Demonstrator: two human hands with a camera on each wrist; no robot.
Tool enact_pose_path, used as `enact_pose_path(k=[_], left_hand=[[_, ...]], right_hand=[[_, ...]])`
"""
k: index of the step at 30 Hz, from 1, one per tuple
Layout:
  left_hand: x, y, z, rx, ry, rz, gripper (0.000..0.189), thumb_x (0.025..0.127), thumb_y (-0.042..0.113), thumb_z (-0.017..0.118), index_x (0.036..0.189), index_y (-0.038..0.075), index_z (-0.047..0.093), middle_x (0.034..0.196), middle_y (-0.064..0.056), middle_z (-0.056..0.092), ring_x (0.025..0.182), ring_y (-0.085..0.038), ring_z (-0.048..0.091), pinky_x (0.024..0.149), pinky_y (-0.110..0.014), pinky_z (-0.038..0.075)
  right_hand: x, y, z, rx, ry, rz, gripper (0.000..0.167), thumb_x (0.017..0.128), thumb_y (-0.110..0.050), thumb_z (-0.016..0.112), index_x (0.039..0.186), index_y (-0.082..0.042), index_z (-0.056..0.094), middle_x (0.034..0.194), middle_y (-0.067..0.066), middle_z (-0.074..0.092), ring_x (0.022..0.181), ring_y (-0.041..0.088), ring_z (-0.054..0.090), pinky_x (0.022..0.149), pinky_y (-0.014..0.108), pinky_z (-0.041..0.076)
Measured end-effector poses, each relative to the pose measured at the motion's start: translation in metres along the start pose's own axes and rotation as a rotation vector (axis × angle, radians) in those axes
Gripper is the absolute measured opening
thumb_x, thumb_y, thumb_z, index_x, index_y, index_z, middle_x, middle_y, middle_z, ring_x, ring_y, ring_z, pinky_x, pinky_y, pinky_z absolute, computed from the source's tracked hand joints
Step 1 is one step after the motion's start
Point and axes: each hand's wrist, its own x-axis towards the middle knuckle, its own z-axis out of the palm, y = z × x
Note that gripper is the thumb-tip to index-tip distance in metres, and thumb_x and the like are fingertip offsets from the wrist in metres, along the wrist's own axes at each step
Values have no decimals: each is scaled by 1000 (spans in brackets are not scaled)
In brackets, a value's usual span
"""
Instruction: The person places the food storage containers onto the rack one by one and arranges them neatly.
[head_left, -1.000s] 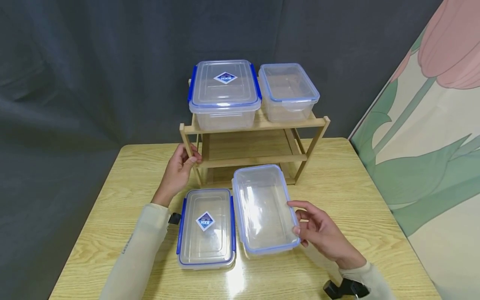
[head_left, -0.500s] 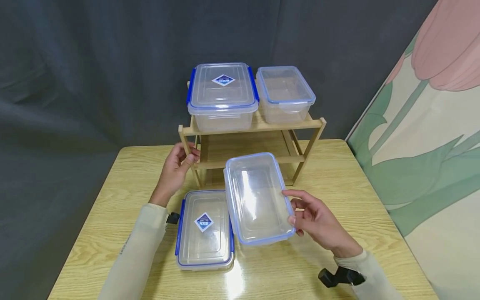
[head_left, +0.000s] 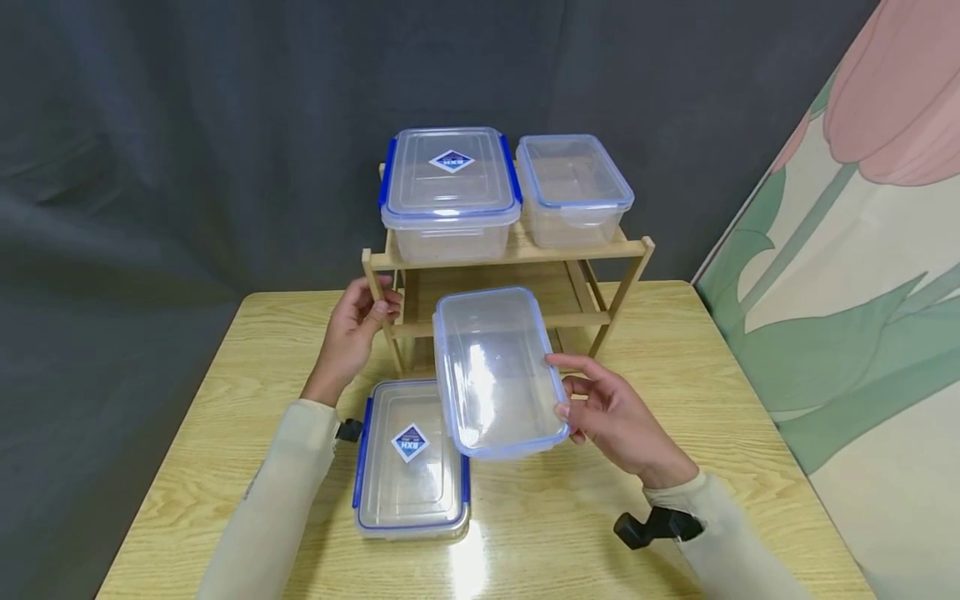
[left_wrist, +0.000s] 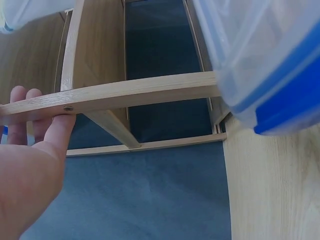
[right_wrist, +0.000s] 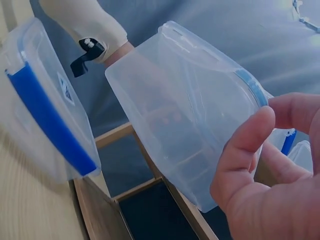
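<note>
My left hand (head_left: 348, 333) grips the left front leg (head_left: 379, 304) of a light wooden rack; in the left wrist view, thumb and fingers (left_wrist: 59, 132) lie on both sides of the wood. My right hand (head_left: 618, 421) pinches the right rim of a clear food container (head_left: 498, 375) with a light-blue edge. It is tilted, raised in front of the rack's lower shelves. A second clear food container (head_left: 411, 496), with dark-blue side clips and a diamond label, lies on the table, its upper right corner overlapped by the held one in the head view.
On the rack's top shelf stand a large food container (head_left: 450, 187) with dark-blue clips and a smaller one (head_left: 576, 171) with a light-blue rim. The wooden table (head_left: 195, 467) backs onto a dark curtain (head_left: 187, 150); a flowered cloth (head_left: 862, 333) hangs on the right.
My right hand has lifted the held container off to the upper left, toward the rack, so that it now overlaps the lower container and the shelf bar. My left hand stays on the leg.
</note>
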Motion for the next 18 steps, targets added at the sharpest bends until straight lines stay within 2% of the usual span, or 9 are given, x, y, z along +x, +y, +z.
enact_pose_path(k=[8, 18], left_hand=[[0, -2, 1, -73, -24, 7, 33, 113, 7, 45, 140, -13, 44, 113, 1, 67, 105, -14, 67, 96, -23, 59], [2, -5, 1, -39, -37, 12, 30, 114, 7, 43, 138, -10, 44, 112, 2, 68, 99, -15, 67, 90, -25, 59]], right_hand=[[18, -3, 10, 55, 52, 52, 59, 103, 4, 59, 157, -14, 46, 97, 1, 61, 68, 7, 60, 59, 18, 52], [35, -9, 15, 79, 118, 100, 62, 103, 2, 60, 161, -15, 44, 93, -1, 58, 72, 7, 59, 62, 16, 52]])
